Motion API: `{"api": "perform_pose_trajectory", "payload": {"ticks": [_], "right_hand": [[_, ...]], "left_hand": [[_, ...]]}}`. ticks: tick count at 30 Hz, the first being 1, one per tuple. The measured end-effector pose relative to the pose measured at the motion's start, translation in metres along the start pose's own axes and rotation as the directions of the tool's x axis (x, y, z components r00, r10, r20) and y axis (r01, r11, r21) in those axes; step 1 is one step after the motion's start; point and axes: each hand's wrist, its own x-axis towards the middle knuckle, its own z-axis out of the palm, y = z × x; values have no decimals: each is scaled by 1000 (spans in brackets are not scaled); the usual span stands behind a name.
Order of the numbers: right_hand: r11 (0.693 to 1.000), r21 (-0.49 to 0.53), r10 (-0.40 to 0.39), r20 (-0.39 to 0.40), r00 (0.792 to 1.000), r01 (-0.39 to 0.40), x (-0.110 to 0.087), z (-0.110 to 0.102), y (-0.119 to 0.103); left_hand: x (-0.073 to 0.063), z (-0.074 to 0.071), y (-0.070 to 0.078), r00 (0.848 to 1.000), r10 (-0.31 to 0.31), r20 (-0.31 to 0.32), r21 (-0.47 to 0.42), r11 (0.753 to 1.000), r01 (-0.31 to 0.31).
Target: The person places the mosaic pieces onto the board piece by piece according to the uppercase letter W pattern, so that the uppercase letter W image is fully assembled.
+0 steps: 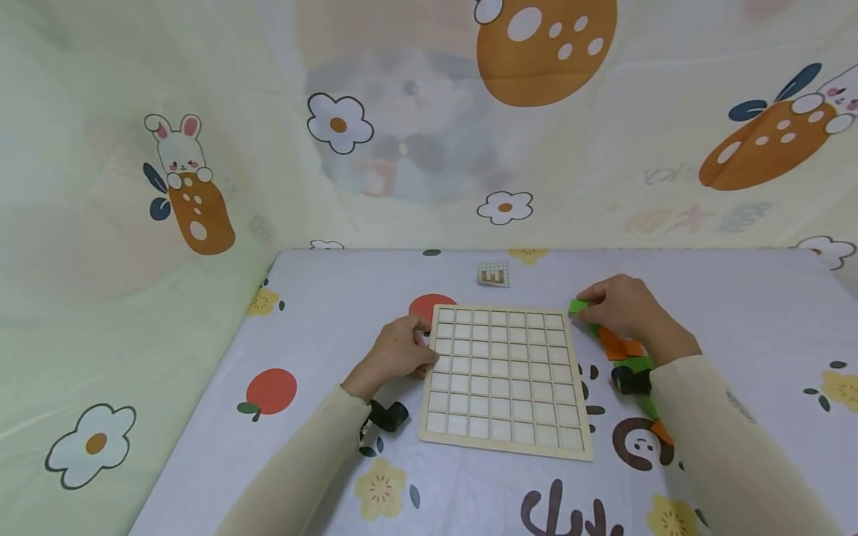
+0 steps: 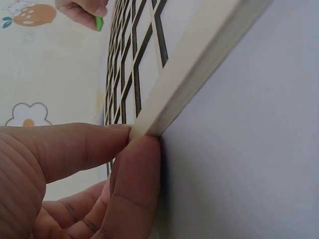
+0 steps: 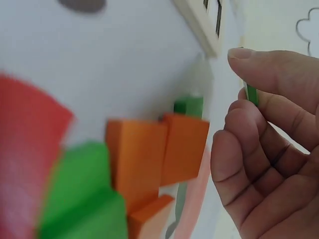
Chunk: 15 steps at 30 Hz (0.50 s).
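A square wooden grid board (image 1: 506, 449) lies flat on the table. At its left edge my left hand (image 1: 395, 348) pinches the rim; in the left wrist view thumb and forefinger meet on the board's pale edge (image 2: 187, 69). My right hand (image 1: 625, 305) is just off the board's far right corner. It pinches a small green block (image 1: 576, 306), seen as a thin green side (image 3: 252, 95) between thumb and fingers in the right wrist view. Below that hand lie loose orange blocks (image 3: 142, 159) and green blocks (image 3: 82, 184), partly hidden by the wrist in the head view.
Behind the board lies a small card (image 1: 493, 275) printed with a grid and brown shapes. A blurred red piece (image 3: 25, 149) shows at the left of the right wrist view. Patterned cloth (image 1: 402, 223) hangs behind the table. A black wrist camera (image 1: 389, 416) sits near the board's left edge.
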Motion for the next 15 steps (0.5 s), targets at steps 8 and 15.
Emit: {"api": "perform_pose_trajectory", "payload": {"ticks": [8, 15], "right_hand": [[996, -29, -83, -43, 996, 82, -17, 11, -15], [995, 46, -89, -39, 995, 90, -29, 26, -26]], "left_hand": [[0, 0, -2, 1000, 2, 0, -11, 1000, -2], [-1, 0, -6, 1000, 20, 6, -49, 999, -20]]}}
